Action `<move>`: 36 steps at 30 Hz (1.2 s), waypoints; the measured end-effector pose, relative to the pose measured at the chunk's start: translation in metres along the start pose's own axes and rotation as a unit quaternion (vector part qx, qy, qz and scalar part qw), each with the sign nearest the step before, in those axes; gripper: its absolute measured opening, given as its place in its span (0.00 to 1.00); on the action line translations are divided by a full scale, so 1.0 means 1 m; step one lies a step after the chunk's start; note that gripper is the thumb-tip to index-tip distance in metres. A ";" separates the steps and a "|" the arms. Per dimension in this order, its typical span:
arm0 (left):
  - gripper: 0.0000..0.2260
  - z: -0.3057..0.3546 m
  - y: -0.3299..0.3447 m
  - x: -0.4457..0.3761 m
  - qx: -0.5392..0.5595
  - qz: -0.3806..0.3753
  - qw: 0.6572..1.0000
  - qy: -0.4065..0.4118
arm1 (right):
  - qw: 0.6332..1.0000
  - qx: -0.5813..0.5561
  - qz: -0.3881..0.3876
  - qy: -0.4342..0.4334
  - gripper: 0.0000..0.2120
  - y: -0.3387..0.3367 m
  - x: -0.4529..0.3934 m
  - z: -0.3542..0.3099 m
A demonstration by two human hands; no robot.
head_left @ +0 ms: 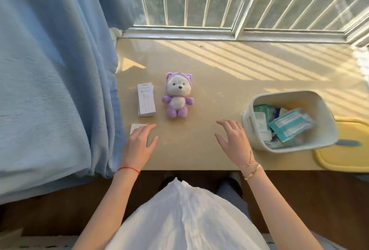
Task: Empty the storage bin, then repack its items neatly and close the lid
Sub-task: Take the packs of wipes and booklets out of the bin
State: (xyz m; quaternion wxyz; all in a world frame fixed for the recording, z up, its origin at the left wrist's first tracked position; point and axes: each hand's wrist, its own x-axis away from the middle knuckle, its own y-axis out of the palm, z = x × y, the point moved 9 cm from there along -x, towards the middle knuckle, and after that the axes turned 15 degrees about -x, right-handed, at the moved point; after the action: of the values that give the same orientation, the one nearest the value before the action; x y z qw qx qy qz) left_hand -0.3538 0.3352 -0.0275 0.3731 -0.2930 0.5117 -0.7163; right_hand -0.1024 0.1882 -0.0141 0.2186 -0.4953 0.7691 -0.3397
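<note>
**Bin's still half full, emptying in progress**

The storage bin [289,119] sits at the right end of the sill [209,66], lid off, with teal and white packets [289,124] piled inside. Its yellow lid [347,149] lies flat just behind and right of it, partly under the bin, probably parked there to keep it out of the way.

Right hand [234,141] hovers just left of the bin's wall, fingers spread, holding nothing. Left hand [139,145] is open too, fingertips resting on a small white card [135,127].

Already out, lined up on the left: a white box [146,100] and a purple plush bear [177,96], looks like a neat staging row.
</note>
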 end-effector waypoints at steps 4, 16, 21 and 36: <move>0.17 0.068 0.000 0.012 -0.020 0.021 0.999 0.032 | 1.000 0.000 0.027 0.003 0.18 -0.057 0.032 0.040; 0.16 0.309 0.061 0.025 0.004 0.060 0.997 -0.038 | 1.000 0.022 0.001 0.018 0.18 -0.231 0.078 0.250; 0.17 0.379 0.093 0.021 0.012 0.038 0.997 -0.061 | 0.998 0.030 -0.052 0.012 0.18 -0.262 0.067 0.309; 0.23 0.402 0.233 -0.075 0.058 -0.105 0.980 -0.157 | 0.977 0.018 -0.213 0.020 0.23 -0.186 -0.053 0.385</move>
State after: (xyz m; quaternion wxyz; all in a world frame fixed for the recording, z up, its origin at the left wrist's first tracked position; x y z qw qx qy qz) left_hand 0.0648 0.1448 -0.1297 0.3877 -0.4314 0.3706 -0.7254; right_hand 0.2929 0.0669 -0.1355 0.1346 -0.6367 0.6440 -0.4023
